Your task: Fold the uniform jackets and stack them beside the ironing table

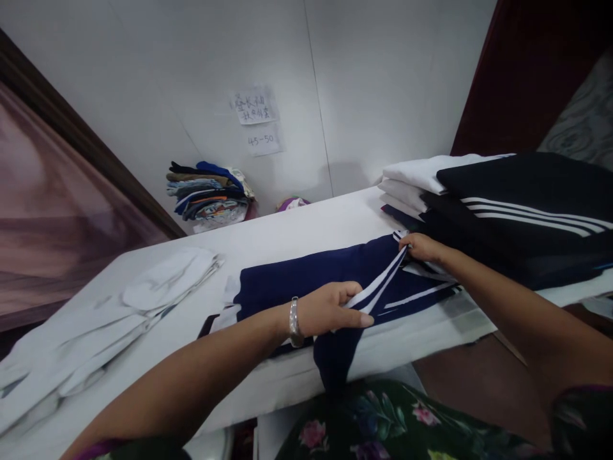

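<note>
A navy garment with white stripes (297, 276) lies on the white table in front of me. My left hand (335, 308), with a silver bracelet at the wrist, grips the striped part between thumb and fingers. Farther right, my right hand (419, 248) pinches the end of the same stripes, and the striped band stretches between both hands. A loose navy flap hangs down below my left hand, over the table's front edge. Pale cloth and something black stick out at the garment's left end, partly hidden by my forearm.
To the right stand stacked folded clothes, with a black striped garment (536, 204) and white ones (416, 172). White garments (143, 306) lie on the table (306, 225) at left. A colourful folded pile (211, 195) is by the wall, below paper notes (256, 115). A pink curtain (62, 211) hangs left.
</note>
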`<action>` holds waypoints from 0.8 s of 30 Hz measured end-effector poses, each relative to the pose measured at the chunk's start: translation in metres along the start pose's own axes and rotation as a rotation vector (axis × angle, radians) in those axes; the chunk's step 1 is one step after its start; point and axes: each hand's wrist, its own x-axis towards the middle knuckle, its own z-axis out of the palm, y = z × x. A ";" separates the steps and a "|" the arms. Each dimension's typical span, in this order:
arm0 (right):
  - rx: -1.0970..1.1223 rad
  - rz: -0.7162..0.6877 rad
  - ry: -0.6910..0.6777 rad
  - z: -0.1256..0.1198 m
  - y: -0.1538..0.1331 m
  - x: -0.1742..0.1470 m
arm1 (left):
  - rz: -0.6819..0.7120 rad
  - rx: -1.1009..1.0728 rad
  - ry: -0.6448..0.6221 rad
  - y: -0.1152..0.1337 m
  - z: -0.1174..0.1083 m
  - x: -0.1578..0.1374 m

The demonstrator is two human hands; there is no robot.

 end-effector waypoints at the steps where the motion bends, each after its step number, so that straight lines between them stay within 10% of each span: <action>1: 0.034 0.016 0.013 0.000 0.002 0.000 | -0.016 -0.110 -0.045 0.001 0.001 0.000; 8: 0.058 0.048 0.094 -0.007 0.005 0.002 | -0.244 0.096 -0.259 -0.030 -0.059 -0.007; 15: -0.059 -0.019 0.089 -0.004 0.008 0.010 | -0.436 0.183 -0.214 -0.040 -0.112 -0.049; 24: 0.044 0.183 0.034 0.003 0.013 0.020 | -0.583 0.750 0.658 -0.092 -0.226 -0.041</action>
